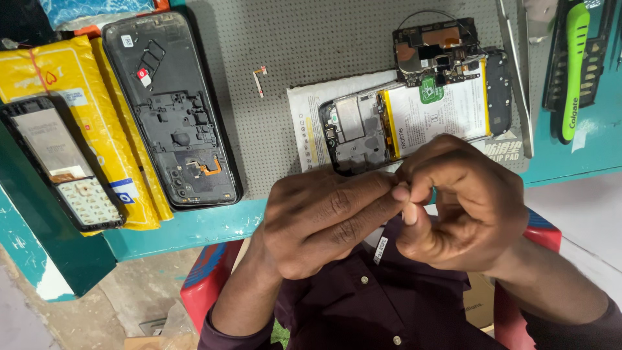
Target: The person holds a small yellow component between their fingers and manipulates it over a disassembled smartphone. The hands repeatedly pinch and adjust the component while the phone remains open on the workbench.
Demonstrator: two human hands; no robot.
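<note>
- The left hand (324, 220) and right hand (463, 201) meet fingertip to fingertip in front of the chest, just below the edge of the green bench (188, 230)
- Both are pinched narrow at the tips; whatever sits between them is too small and too covered by fingers to make out, so I cannot tell if either actually holds anything
- Just beyond the knuckles lies an opened phone (414, 120) with its battery showing, resting on a white sheet; its near edge is hidden behind the right hand
- A loose circuit board (437, 55) lies across that phone's far corner
- On the grey mat (291, 39) a tiny strip part (260, 78) lies alone, well apart from the hands
- A black back shell (172, 110) lies to the left, its inner side up
- Further left a keypad handset (61, 165) rests on a yellow packet (39, 71)
- At the right edge a green toothbrush (573, 71) lies over a dark tool rack, cut off by the frame
- A red chair (207, 279) shows partly beneath the maroon shirt
</note>
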